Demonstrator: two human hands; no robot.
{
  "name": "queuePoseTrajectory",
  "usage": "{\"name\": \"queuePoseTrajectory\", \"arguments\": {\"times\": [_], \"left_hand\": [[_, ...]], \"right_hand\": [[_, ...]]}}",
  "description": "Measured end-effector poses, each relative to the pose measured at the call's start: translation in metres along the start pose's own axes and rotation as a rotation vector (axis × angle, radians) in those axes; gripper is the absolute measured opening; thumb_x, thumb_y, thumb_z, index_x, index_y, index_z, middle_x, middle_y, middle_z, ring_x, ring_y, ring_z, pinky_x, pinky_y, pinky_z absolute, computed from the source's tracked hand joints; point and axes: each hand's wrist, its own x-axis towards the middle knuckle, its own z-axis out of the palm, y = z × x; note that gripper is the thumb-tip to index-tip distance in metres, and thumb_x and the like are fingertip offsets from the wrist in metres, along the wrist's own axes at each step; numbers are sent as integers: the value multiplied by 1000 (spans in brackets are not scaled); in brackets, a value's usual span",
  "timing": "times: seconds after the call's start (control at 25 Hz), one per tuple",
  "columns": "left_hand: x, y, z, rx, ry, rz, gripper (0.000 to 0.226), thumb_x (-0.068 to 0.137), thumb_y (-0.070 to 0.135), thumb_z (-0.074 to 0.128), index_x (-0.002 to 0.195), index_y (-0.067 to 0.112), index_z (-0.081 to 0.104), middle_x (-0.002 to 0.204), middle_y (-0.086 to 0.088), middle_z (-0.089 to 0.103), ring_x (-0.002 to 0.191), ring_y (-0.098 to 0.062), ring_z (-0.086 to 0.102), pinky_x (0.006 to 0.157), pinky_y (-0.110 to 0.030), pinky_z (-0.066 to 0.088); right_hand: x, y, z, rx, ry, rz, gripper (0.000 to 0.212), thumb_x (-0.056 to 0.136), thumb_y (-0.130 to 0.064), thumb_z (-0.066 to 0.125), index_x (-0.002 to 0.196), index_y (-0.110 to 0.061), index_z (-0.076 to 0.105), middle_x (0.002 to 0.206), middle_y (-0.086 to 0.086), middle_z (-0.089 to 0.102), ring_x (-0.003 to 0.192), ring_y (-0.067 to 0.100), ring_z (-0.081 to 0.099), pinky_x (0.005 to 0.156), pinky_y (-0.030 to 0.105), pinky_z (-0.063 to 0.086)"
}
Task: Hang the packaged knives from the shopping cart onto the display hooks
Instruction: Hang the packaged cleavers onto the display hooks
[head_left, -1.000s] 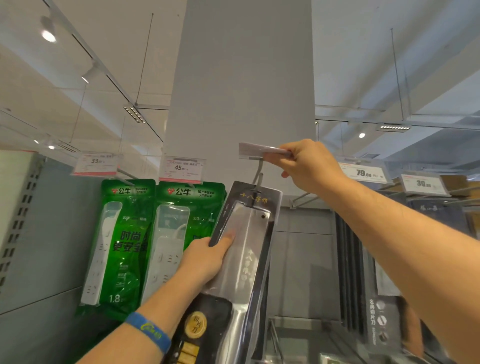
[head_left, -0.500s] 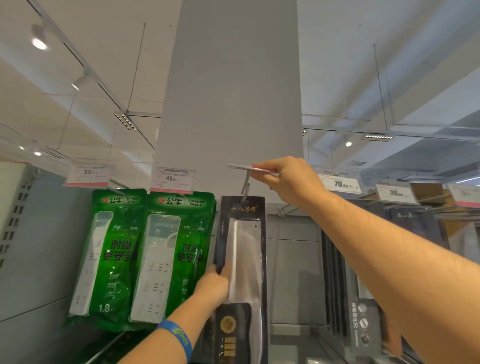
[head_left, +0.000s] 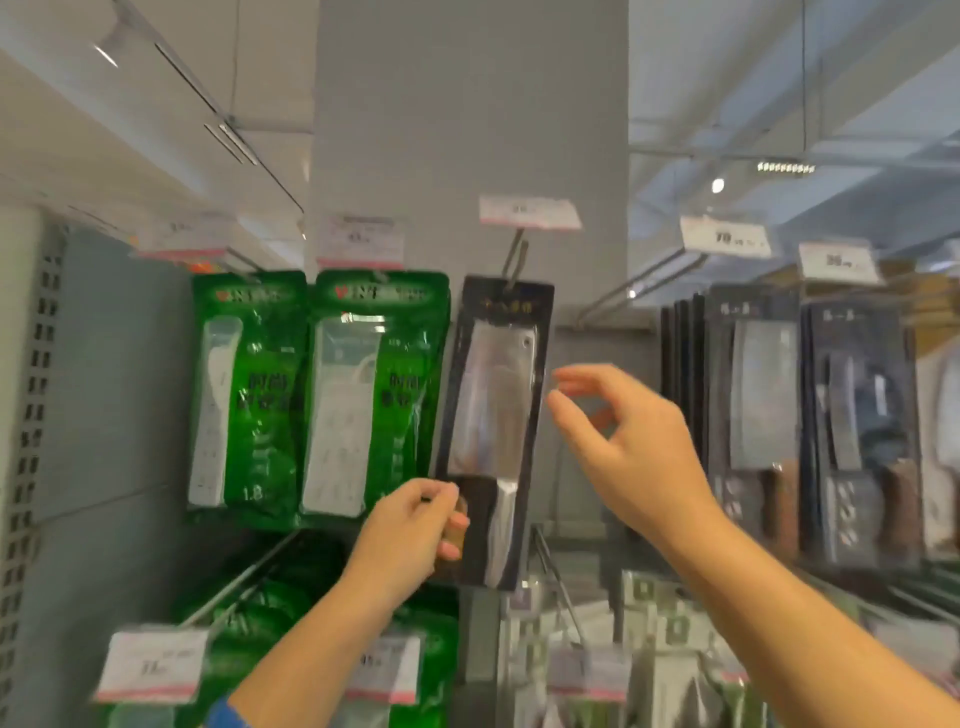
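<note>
A packaged cleaver (head_left: 493, 410) in a black card with a clear window hangs from a metal display hook (head_left: 514, 260) under a price tag (head_left: 529, 212). It tilts a little, its bottom swung right. My left hand (head_left: 410, 535) is at the pack's lower left corner with fingers curled against its edge; the blur hides whether it pinches the card. My right hand (head_left: 623, 441) hovers in the air just right of the pack, fingers loosely spread, holding nothing.
Green power-strip packs (head_left: 322, 395) hang close on the left. More packaged knives (head_left: 810, 415) hang on hooks to the right, with a bare hook (head_left: 639, 286) between. Lower hooks with price tags (head_left: 150, 665) jut out below. A grey pillar (head_left: 467, 130) rises behind.
My right hand let go of the price tag and dropped down beside the pack. My left hand slid down to the pack's lower corner. The view tilted downward.
</note>
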Motion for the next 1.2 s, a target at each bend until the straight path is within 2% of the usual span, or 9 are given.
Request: {"name": "queuePoseTrajectory", "arguments": {"times": [0.08, 0.16, 0.28, 0.48, 0.6, 0.72, 0.84, 0.96, 1.2], "left_hand": [[-17, -11, 5, -14, -27, 0, 22, 103, 34, 54, 96, 23, 72, 81, 6, 77, 54, -8, 64, 49, -21, 40], [-40, -34, 14, -57, -86, -36, 24, 102, 33, 55, 91, 22, 73, 80, 2, 77, 54, -6, 61, 44, -18, 36], [-91, -94, 32, -111, -226, -141, 32, 102, 34, 55, 81, 24, 76, 79, 0, 77, 52, -4, 56, 38, -15, 32], [-199, -230, 96, -171, -423, -451, 31, 102, 27, 55, 80, 19, 76, 70, 0, 73, 44, -3, 48, 35, -14, 31], [-271, -297, 158, -112, -653, -657, 28, 105, 22, 52, 85, 13, 70, 65, 1, 71, 37, -6, 46, 39, -20, 34], [-347, -330, 209, 2, -931, -729, 28, 104, 11, 50, 84, 12, 69, 64, 2, 70, 35, -9, 48, 43, -24, 35], [-406, -330, 240, 91, -1104, -743, 26, 102, 7, 52, 83, 6, 69, 59, 1, 69, 31, -7, 48, 35, -18, 31], [-448, -307, 278, 114, -1188, -806, 22, 101, 17, 57, 83, 12, 69, 62, 2, 71, 36, -10, 47, 46, -21, 29], [-532, -222, 376, 211, -1399, -629, 25, 104, 22, 53, 87, 13, 70, 71, 0, 73, 38, -5, 49, 33, -13, 30]], "right_hand": [[-56, 11, 11, 104, -128, 144, 7, 93, -42, 65, 99, -44, 69, 92, -25, 71, 70, 6, 68, 69, 31, 56], [-115, 22, 13, 135, -234, 269, 7, 93, -37, 69, 95, -43, 70, 89, -23, 73, 63, 10, 69, 68, 38, 58], [-208, 33, -4, 269, -275, 542, 10, 89, -43, 66, 92, -42, 75, 85, -10, 77, 59, 10, 69, 58, 26, 56], [-391, 36, -40, 285, -222, 1196, 24, 104, -18, 57, 92, -26, 76, 84, 1, 77, 55, 14, 64, 52, 22, 47], [-496, 13, -67, 194, -117, 1524, 21, 105, -20, 55, 96, -21, 73, 82, 0, 76, 54, 14, 62, 53, 22, 46], [-579, -27, -121, 75, 62, 1768, 21, 105, -21, 54, 99, -16, 73, 84, 1, 75, 55, 14, 61, 51, 21, 45], [-634, -72, -186, -48, 214, 1912, 22, 106, -21, 53, 102, -14, 74, 87, 4, 76, 58, 16, 63, 53, 23, 46], [-675, -107, -242, -113, 401, 1976, 22, 106, -20, 52, 104, -13, 74, 86, 4, 76, 58, 15, 65, 52, 22, 47], [-744, -148, -348, -120, 671, 1992, 23, 106, -21, 51, 103, -16, 74, 87, 1, 78, 59, 14, 65, 54, 25, 47]]}}
